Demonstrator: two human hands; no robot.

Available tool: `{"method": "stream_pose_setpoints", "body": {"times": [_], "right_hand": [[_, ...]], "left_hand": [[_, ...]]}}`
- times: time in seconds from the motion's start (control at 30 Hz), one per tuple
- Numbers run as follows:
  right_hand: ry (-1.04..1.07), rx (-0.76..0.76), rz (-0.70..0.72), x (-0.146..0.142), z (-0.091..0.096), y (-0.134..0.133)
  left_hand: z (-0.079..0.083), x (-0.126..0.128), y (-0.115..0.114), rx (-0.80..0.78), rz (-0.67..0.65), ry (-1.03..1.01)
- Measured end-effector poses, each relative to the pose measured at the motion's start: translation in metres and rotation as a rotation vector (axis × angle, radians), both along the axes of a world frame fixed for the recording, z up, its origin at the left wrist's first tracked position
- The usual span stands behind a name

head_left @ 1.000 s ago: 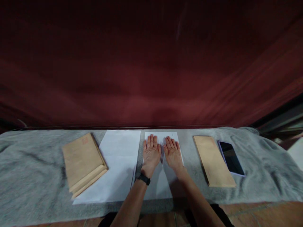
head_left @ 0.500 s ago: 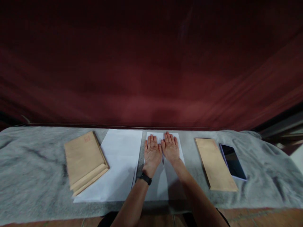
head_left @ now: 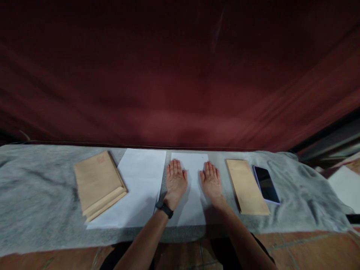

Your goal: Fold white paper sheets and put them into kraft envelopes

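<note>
Paper sheet (head_left: 192, 191) — white, flat, partly shadowed

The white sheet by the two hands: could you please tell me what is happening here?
A person holds both hands open, palms down, at a white sheet: the left hand over its left edge, the right hand over its right. Neither grasps anything. To the left, brown envelopes overlap more white paper; to the right lie a brown packet and a phone.

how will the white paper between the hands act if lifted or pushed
The white paper would likely droop: it looks thin, lying flat on the grey cloth. A push may crease it, since the left hand and right hand overlap its side edges.
</note>
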State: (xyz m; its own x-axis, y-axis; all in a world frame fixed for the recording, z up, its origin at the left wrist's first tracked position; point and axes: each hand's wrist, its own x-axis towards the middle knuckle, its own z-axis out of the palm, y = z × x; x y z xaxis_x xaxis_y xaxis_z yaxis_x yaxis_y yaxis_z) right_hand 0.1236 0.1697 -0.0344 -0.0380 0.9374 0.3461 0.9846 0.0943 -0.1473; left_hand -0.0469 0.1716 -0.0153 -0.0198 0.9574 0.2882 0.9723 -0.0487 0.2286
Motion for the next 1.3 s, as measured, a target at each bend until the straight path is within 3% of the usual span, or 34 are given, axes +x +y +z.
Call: {"method": "stream_pose_setpoints", "body": {"times": [0.2, 0.37, 0.47, 0.83, 1.3], "right_hand": [[0.035, -0.047, 0.027, 0.003, 0.003, -0.037], [0.053, -0.081, 0.353, -0.006, 0.000, -0.081], [0.024, -0.106, 0.387, -0.010, 0.003, -0.090], [-0.044, -0.065, 0.300, 0.001, 0.002, -0.093], [-0.090, -0.043, 0.207, 0.030, -0.008, -0.092]], "left_hand": [[-0.005, 0.006, -0.050, 0.036, -0.250, 0.036], [-0.011, 0.006, -0.088, 0.026, -0.480, 0.078], [-0.009, -0.001, -0.100, -0.001, -0.511, 0.072], [0.008, -0.016, -0.116, -0.076, -0.519, 0.051], [0.018, -0.022, -0.117, -0.078, -0.697, 0.047]]}}
